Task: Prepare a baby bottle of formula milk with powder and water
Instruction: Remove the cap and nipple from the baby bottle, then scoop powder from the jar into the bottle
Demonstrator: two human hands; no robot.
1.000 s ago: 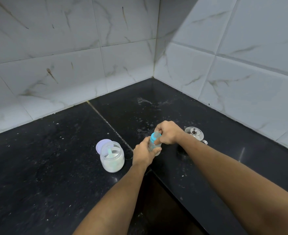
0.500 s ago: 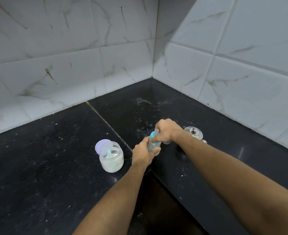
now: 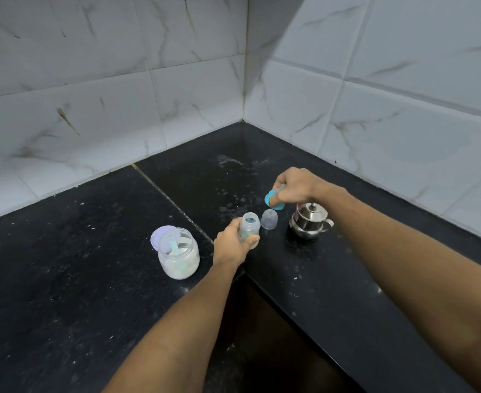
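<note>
Two hands are now working apart where, a second ago, they were meeting over the bottle's top. The left hand [image 3: 232,246] is gripping the baby bottle [image 3: 250,226] round its body, keeping it roughly upright near the desk's [image 3: 63,265] inner corner. The right hand [image 3: 297,186] is pinching the teal screw ring [image 3: 270,199] and carrying it off behind the bottle; whether the ring is touching the desk yet I cannot tell. So the top is coming away and the bottle's mouth is standing open, which is clearing the way for powder and water; nothing much is showing inside it. A clear dome cap [image 3: 269,219] is sitting just beside the bottle, between it and a small lidded steel pot [image 3: 308,225], presumably holding the water. The powder jar [image 3: 179,259] is standing open left of the left hand, a pale teal scoop [image 3: 174,245] leaning inside it and its lilac lid [image 3: 155,236] lying just behind.

The desk is showing as black polished stone, speckled with white flecks and a dried splash mark towards the corner, where two walls of white marbled tiles [image 3: 91,80] are meeting. Below its front edge a dark recess is opening.
</note>
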